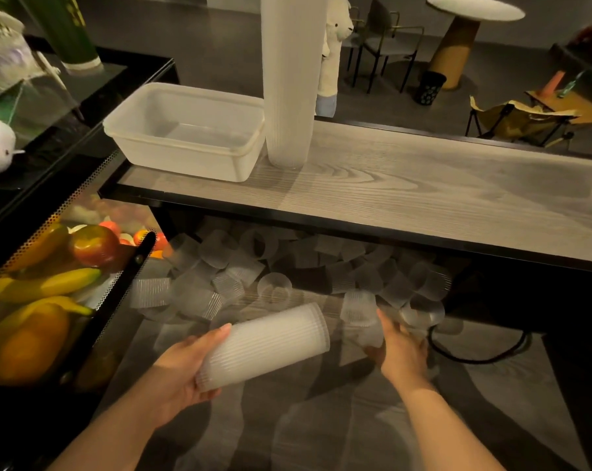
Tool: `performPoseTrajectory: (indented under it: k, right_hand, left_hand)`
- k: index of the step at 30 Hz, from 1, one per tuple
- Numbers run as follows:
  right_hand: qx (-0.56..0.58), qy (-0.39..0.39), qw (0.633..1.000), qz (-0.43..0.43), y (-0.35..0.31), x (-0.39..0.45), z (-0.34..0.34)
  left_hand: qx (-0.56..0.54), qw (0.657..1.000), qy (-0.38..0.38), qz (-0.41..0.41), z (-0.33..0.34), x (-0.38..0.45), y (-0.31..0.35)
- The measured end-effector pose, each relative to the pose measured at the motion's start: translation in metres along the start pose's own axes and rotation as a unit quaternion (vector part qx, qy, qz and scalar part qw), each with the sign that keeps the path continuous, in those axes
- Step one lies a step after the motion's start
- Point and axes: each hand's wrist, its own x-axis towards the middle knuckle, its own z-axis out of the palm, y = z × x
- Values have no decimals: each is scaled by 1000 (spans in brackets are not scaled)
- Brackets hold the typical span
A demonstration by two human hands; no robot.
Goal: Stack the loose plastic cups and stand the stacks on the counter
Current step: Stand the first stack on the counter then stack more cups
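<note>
Two hands are in view, both reaching forward over the lower shelf [321, 419] from the bottom of the frame.

Left hand [182, 365]: palm turned inward, fingers curled under and the thumb laid along the top of a short stack of cups [264, 345]. The stack is held nearly level, its closed end in the palm and its open rims pointing right and slightly up, clear of the shelf surface.

Right hand [400, 351]: back of the hand upward, fingers bent down around a single cup [372, 336]. The cup sits at the fingertips, just right of the open end of the held stack and apart from it. Motion blur hides how the fingers lie on it.

Pile of loose cups [287, 266]: spread across the back of the lower shelf, under the counter [423, 185], lying on their sides and at mixed angles. The nearest ones lie just beyond both hands.

Tall stack of cups [289, 79]: stands upright on the counter, touching or just beside the right end of a clear plastic tub [185, 130]. Its top runs out of frame.

A black mesh basket [111, 294] with bananas [46, 283], an apple [95, 246] and other fruit stands to the left of the lower shelf.
</note>
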Motion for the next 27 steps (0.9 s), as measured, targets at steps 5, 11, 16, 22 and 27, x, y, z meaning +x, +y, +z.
performPoseTrajectory:
  k: [5,11,16,22,27]
  right_hand:
    - [196,41,978,57,-3,-13,-17]
    - [699,-6,712,66,-32,-61,-43]
    - [722,-39,690,2,-59,-89,-60]
    - [719,-41,694,-16,-61,-97,-69]
    - [647,-58,759,-34,-64,-99,-72]
  left_hand:
    - [-14,1000,-17,1,2,1,6]
    - [-4,999,-42,-7,15,-4,7]
    - [-13,998,-60,-8,21,-13,8]
    - [-3,998,-54,-13,16,-18,12]
    - [5,998,-64,-7,15,-19,15]
